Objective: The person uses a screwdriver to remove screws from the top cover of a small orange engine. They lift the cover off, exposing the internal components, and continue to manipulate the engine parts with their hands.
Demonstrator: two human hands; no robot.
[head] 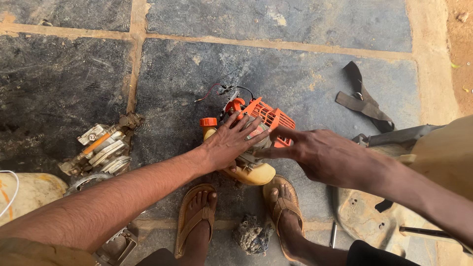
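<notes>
Nearest to the person are two feet in brown sandals (pixel 197 216), planted on the dark stone floor (pixel 315 74), with a grey wad of rag (pixel 251 235) lying between them. Just beyond the toes sits a small engine (pixel 256 133) with an orange cover and a yellowish fuel tank, its orange cap at the left side. It rests on the floor, roughly in the middle of the view.

The left hand (pixel 230 143) lies flat on top of the engine, fingers spread, palm down; its grip is released, pressing rather than holding. The right hand (pixel 320 155) comes in from the right, its fingers stretched out loose toward the engine's orange cover, the fingertips at or just touching it; nothing is clasped in it.

To the left, near the left forearm, a heap of metal parts (pixel 101 150) sits by a seam in the floor. At the right edge there is a pale plastic tank (pixel 438 157) beside the right arm. Farther off, thin red and black wires (pixel 221 89) stick out behind the engine, and a dark strap (pixel 363 98) lies folded on the floor, well apart from it.
</notes>
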